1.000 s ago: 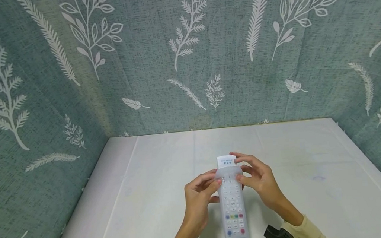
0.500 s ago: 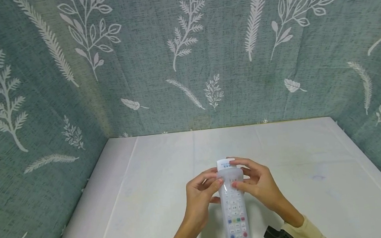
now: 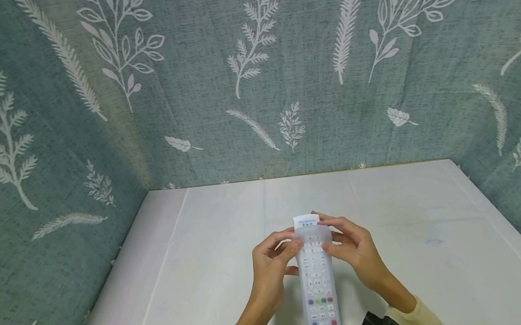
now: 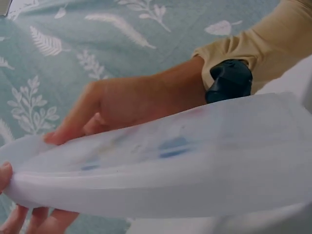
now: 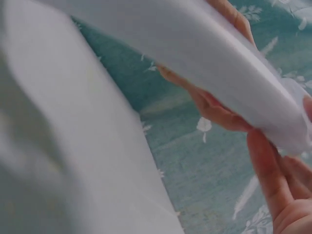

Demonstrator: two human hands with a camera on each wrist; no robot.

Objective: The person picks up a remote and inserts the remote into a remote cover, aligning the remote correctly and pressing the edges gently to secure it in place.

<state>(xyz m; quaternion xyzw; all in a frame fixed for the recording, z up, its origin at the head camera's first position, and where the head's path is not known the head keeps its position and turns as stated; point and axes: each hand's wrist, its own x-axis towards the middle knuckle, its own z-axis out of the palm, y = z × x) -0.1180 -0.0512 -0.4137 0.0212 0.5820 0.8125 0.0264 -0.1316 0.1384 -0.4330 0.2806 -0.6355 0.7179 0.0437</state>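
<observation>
A white remote control (image 3: 306,220) with rows of buttons sits inside a translucent silicone sleeve (image 3: 318,280); its far end, with blue lettering, sticks out of the sleeve's mouth. My left hand (image 3: 271,269) grips the sleeve's left edge near that mouth, thumb on the front and fingers behind. On the other side my right hand (image 3: 356,247) pinches the sleeve's right edge with its thumb, while its forefinger reaches up beside the bare end of the remote. In the left wrist view the sleeve (image 4: 161,190) stretches across the picture, its coloured buttons blurred through the material.
Below the hands lies a white tabletop (image 3: 204,259). Green leaf-patterned fabric (image 3: 208,85) stands along the back and both sides. A black wrist strap (image 3: 381,324) is on the right forearm, over a beige cuff.
The right thumb first slid inward over the front of the sleeve, then back to its right edge. The remote's buttons and bare end shifted slightly in view; both hands kept hold.
</observation>
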